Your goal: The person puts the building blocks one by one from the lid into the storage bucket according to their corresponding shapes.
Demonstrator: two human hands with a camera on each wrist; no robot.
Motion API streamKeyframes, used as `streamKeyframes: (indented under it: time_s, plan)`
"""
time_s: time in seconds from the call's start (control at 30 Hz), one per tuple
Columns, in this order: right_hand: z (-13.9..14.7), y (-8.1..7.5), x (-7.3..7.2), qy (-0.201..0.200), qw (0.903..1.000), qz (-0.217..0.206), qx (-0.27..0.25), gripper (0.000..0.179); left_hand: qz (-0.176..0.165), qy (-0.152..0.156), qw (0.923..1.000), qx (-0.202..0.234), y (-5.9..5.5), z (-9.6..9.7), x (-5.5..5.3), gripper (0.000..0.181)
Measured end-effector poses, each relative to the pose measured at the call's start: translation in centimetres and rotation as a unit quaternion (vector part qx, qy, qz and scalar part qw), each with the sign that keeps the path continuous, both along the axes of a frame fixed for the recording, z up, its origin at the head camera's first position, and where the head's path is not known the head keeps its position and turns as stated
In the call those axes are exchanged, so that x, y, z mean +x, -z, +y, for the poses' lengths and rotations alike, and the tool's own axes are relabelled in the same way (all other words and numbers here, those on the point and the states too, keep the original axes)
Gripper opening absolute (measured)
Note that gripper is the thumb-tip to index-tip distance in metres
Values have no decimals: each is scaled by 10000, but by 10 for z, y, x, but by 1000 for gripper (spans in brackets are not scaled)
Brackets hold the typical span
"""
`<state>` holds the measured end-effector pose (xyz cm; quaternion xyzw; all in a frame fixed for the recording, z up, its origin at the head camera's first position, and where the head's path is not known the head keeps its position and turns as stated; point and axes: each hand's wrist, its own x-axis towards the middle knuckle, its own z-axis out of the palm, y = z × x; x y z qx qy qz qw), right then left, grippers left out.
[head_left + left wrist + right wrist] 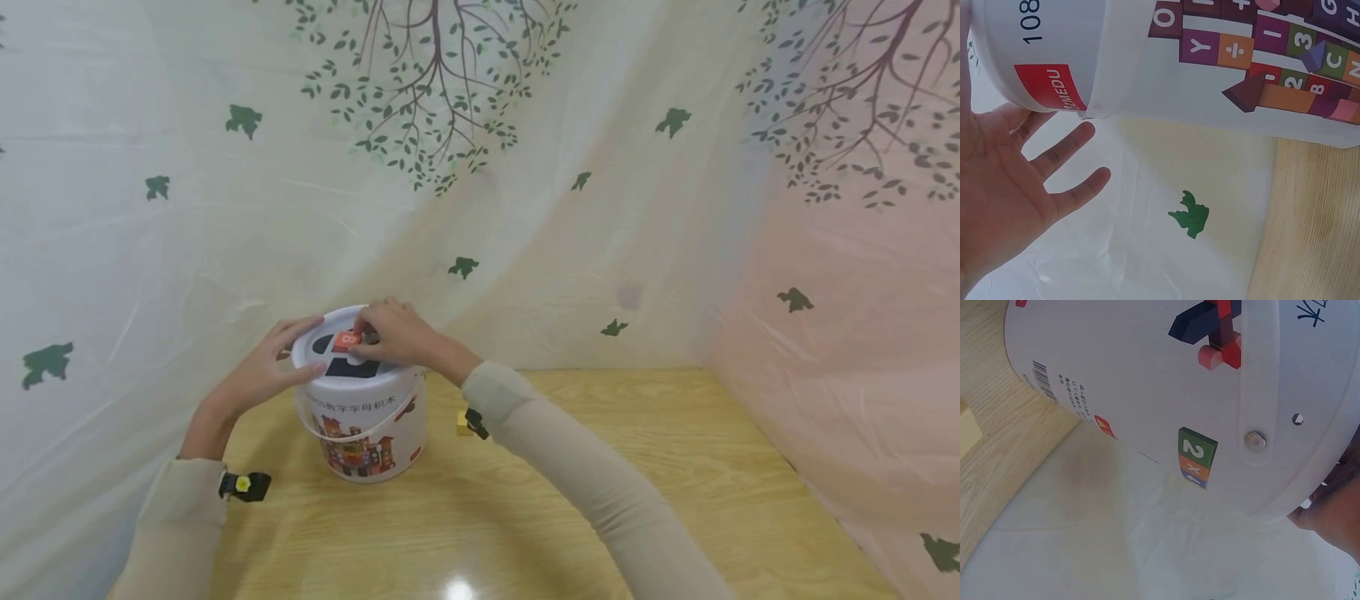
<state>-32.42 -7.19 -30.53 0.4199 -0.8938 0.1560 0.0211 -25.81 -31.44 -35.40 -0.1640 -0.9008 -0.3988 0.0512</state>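
Orange-red and glossy, the block [347, 341] bears a pale character on its upper face, perhaps a B or an 8. It sits at the white lid [360, 383] of a bucket [408, 442], among dark cut-outs [352, 367], one of them broad and angular near the front; whether any of it has entered a cut-out, I cannot tell.

Thumb and fingers of the right hand [397, 333] pinch the block from its right side, the hand arched over the lid. The left hand [258, 367] is spread wide at the lid's left edge, its thumb lying straight over the rim and nothing gripped; the left wrist view shows two outstretched fingers clear of the bucket's wall.

White and round-sided, the bucket stands upright, its thin white handle [345, 439] slung across the front. Dark Chinese lettering runs above a printed castle of coloured bricks. Its other sides show the number 108, a red label [1047, 87], pictured letter bricks and a barcode [1044, 381].

Just beside the bucket, a yellow block [462, 425] lies on the pale wood-grain table [637, 467], partly hidden by the right wrist's black camera [476, 422]. Behind hangs a pale sheet [525, 242] printed with green birds and leafy branches.
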Motion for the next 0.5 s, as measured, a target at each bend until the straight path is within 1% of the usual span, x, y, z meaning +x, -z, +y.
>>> streamKeyframes:
  time_s: [0.23,0.5]
  plan:
    - [2,1,-1,-7,9999,108,92,40,113,35,9999,17,1,0,-2,77]
    - [8,-4,-1,49,9999,129,86,41,50,-15,10000,39,0,1,0,79]
